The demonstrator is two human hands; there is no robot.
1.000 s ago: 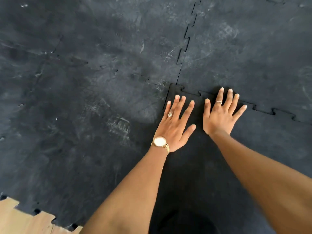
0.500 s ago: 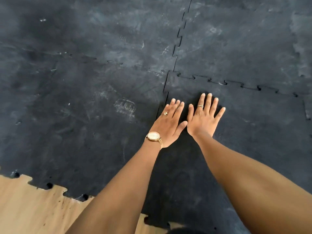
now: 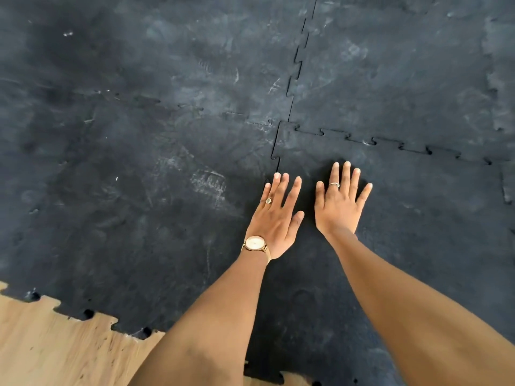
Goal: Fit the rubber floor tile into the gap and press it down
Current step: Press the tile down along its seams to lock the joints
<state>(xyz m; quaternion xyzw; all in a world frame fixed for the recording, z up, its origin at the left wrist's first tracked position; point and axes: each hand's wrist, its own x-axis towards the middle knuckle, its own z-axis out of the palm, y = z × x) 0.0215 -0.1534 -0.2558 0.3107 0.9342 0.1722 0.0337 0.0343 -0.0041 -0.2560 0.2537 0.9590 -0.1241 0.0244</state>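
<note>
Both hands lie flat and spread, palms down, gripping nothing: the left hand [image 3: 274, 218], with a ring and a gold wristwatch [image 3: 255, 243], rests along the left seam of the rubber floor tile [image 3: 404, 218], its outer fingers on or just over that seam, while the right hand [image 3: 338, 203] presses just beside it, well inside the tile. No finger curls around an edge; this is weight through open palms, not a hold.

That tile already sits in its gap, its far corner meeting the junction of three neighbouring tiles [image 3: 195, 65]. Its interlocking far seam [image 3: 390, 142] shows dark slits and small open loops along the teeth, and the left seam [image 3: 276, 154] shows a thin dark line above the fingertips, so these joints look not fully seated. The fitting seems done and the pressing-down step is in hand.

Next, by my judgement, the palms should work along the far seam toward the right, then down the left seam toward the bare wooden floor [image 3: 55, 352], bearing straight down on each tooth.
</note>
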